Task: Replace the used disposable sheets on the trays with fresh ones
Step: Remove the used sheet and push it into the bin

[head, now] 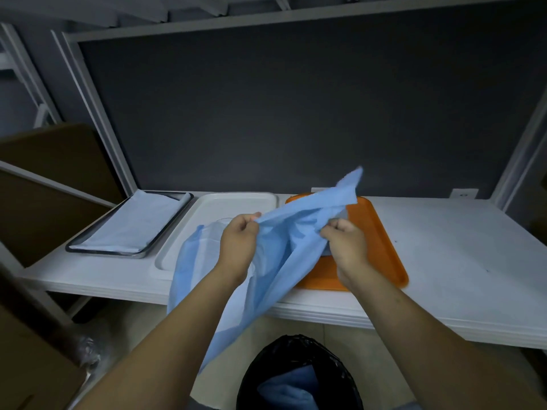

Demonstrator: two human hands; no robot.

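Note:
Both hands hold a large blue disposable sheet in the air above the table's front edge. My left hand pinches it over the white tray, and my right hand grips it over the orange tray. The sheet is crumpled; one corner sticks up at the back and the rest hangs down past the table edge. A metal tray at the left carries a pale sheet laid flat inside it. Most of the white tray's floor is hidden by the hanging sheet.
A bin with a black liner stands on the floor below the table edge, with blue sheet material inside. The white table runs to the right. A dark panel forms the back wall. Cardboard boxes stand at the left.

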